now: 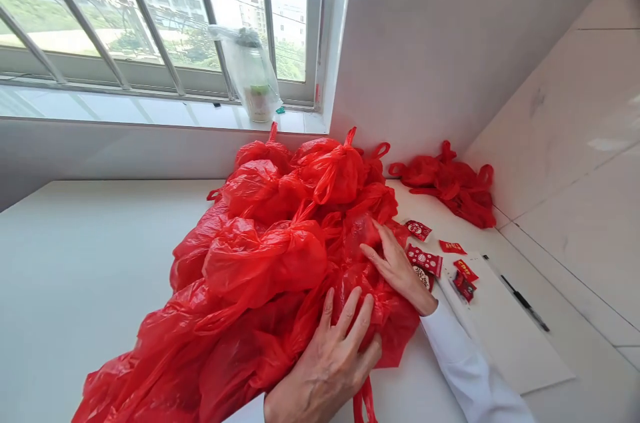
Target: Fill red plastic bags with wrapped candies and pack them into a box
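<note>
Bags of red plastic lie heaped on the desk, beneath the window. Left hand and right hand rest on the heap's right side — fingers spread apart, unclenched. Red packets lie just beside the right wrist — farther right, a black pen.

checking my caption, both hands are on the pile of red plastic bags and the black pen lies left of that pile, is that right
No, the head view shows the black pen lying right of the red bag pile, not left; the left hand and right hand are both on the pile.
</note>
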Demonstrator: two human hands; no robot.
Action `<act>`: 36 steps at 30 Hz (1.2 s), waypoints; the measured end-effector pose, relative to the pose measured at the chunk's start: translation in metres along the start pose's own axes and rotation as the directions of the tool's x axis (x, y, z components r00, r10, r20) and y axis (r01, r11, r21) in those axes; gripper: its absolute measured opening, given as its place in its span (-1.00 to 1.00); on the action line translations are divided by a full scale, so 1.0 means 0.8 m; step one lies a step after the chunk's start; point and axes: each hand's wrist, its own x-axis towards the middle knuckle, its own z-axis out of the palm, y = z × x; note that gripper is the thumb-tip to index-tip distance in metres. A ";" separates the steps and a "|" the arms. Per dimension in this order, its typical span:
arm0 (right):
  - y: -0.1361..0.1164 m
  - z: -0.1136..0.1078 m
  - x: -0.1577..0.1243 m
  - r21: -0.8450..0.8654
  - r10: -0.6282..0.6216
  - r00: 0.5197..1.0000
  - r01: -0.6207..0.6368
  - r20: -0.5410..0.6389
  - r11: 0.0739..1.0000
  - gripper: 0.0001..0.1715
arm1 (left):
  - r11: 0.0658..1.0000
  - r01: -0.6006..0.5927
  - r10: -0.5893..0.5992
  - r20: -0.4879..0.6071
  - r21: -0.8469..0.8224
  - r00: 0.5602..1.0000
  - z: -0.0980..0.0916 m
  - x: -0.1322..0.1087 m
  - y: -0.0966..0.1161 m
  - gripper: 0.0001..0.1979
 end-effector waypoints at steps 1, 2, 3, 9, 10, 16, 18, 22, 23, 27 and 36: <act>-0.007 0.010 0.000 0.003 -0.012 1.000 0.012 0.023 1.000 -0.18 | 1.000 0.009 -0.009 -0.004 0.005 1.000 0.002 -0.001 -0.001 -0.71; -0.013 0.017 0.000 0.005 -0.020 0.999 0.020 0.045 1.000 -0.16 | 1.000 0.011 -0.011 -0.003 0.003 1.000 0.003 -0.002 -0.002 -0.72; -0.019 0.021 0.001 0.008 -0.028 0.998 0.027 0.064 1.000 -0.15 | 1.000 0.017 -0.017 0.003 -0.002 1.000 0.005 -0.002 -0.003 -0.72; -0.035 0.029 0.026 0.042 -0.166 0.963 0.161 0.210 0.986 -0.20 | 0.998 0.064 -0.064 0.042 -0.004 0.997 0.011 -0.006 -0.007 -0.72; -0.036 0.029 0.029 0.037 -0.175 0.960 0.171 0.220 0.985 -0.24 | 0.998 0.070 -0.070 0.049 0.001 0.996 0.012 -0.008 -0.009 -0.72; -0.049 0.013 0.031 -0.020 -0.169 0.971 0.174 0.170 0.984 -0.46 | 0.996 0.073 -0.070 0.073 -0.040 0.995 0.012 -0.019 -0.019 -0.80; -0.051 0.000 0.026 -0.073 -0.167 0.981 0.174 0.098 0.982 -0.48 | 0.992 0.081 -0.071 0.094 -0.100 0.993 0.010 -0.017 -0.019 -0.79; -0.029 -0.034 0.013 -0.251 -0.201 0.976 0.174 -0.085 0.952 -0.58 | 0.968 0.151 -0.125 0.137 -0.199 0.983 0.016 -0.013 -0.008 -0.76; -0.017 -0.043 0.009 -0.292 -0.205 0.974 0.169 -0.100 0.941 -0.62 | 0.961 0.184 -0.158 0.137 -0.205 0.978 0.018 -0.014 -0.005 -0.80; 0.044 -0.079 -0.012 -0.372 -0.162 0.983 0.118 -0.089 0.920 -0.68 | 0.943 0.214 -0.206 0.060 -0.254 0.977 0.011 -0.018 0.001 -0.87; 0.087 -0.115 -0.046 -0.298 -0.018 1.000 0.012 -0.017 0.954 -0.65 | 0.972 0.009 -0.022 -0.053 -0.233 0.998 -0.016 0.112 0.052 -0.76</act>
